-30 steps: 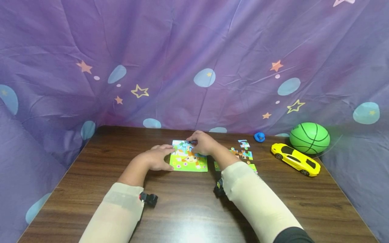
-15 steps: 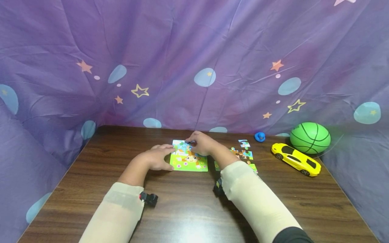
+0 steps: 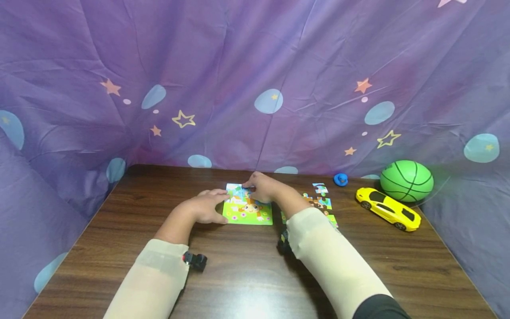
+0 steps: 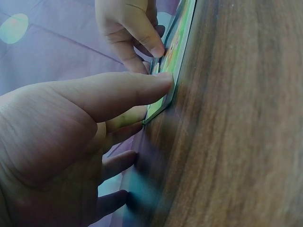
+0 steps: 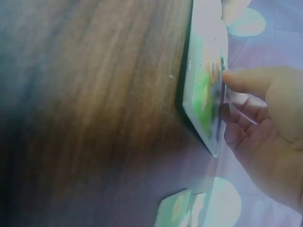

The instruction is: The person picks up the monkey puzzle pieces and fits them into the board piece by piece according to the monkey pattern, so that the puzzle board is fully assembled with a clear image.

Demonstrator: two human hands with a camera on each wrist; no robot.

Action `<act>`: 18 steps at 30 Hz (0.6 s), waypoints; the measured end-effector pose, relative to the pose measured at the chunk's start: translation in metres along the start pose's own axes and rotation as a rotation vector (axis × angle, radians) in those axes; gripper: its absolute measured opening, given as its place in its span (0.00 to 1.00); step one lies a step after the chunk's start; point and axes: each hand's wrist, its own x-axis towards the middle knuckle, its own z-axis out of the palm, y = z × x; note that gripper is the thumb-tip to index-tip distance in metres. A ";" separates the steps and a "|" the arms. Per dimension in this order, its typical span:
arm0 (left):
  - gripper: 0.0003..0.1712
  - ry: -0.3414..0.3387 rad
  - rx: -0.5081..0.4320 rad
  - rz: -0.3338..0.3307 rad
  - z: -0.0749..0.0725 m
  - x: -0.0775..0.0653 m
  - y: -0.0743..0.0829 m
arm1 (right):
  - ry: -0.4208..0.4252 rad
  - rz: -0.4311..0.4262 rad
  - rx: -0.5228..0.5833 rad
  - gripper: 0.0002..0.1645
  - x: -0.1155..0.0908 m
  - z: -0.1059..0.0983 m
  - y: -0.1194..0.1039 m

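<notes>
The table (image 3: 223, 261) here is dark brown wood-grain, and light is glaring off its near side. A purple curtain (image 3: 223, 88) is hanging right behind it and down both sides, printed with stars and pale blue ovals. Over on the right, a green ball (image 3: 406, 180) is sitting behind a yellow toy car (image 3: 388, 209), with a blue toy duck (image 3: 340, 179) resting near the back edge.

The picture puzzle (image 3: 248, 218), the one with the monkey face, is lying flat mid-table between the two hands. The left hand (image 3: 205, 208) is bracing its left side: thumb tip resting at the near left corner, fingers stretching out and fanning apart, with the index finger reaching along that edge. The right hand (image 3: 266, 187) is working over the far right part of the puzzle, covering some of it. Its fingers are curling in close to the thumb, and the thumb tip is touching down at the puzzle, but I honestly can't tell if they're pinching a piece. Loose puzzle pieces (image 3: 324, 204) are lying off to the right, partly hiding behind the right forearm.

Compared with a second ago, not much is changing. The right sleeve (image 3: 330, 257) is sitting a touch further left and forward, while the left hand, the puzzle and the toys are staying put.
</notes>
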 end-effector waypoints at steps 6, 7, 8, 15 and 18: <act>0.51 -0.003 0.001 -0.004 0.001 0.001 -0.001 | -0.036 0.029 0.001 0.31 0.003 -0.003 -0.005; 0.51 -0.003 0.000 -0.003 0.001 0.001 -0.001 | -0.039 0.032 0.004 0.31 0.003 -0.004 -0.005; 0.51 -0.004 -0.002 -0.005 0.001 0.001 -0.001 | -0.041 0.034 0.005 0.32 0.003 -0.004 -0.006; 0.51 -0.005 -0.008 0.003 0.002 0.002 -0.003 | -0.036 0.049 0.024 0.32 0.003 -0.003 -0.003; 0.51 -0.003 -0.003 0.009 0.001 0.003 -0.004 | -0.023 0.041 0.038 0.30 0.003 -0.002 0.001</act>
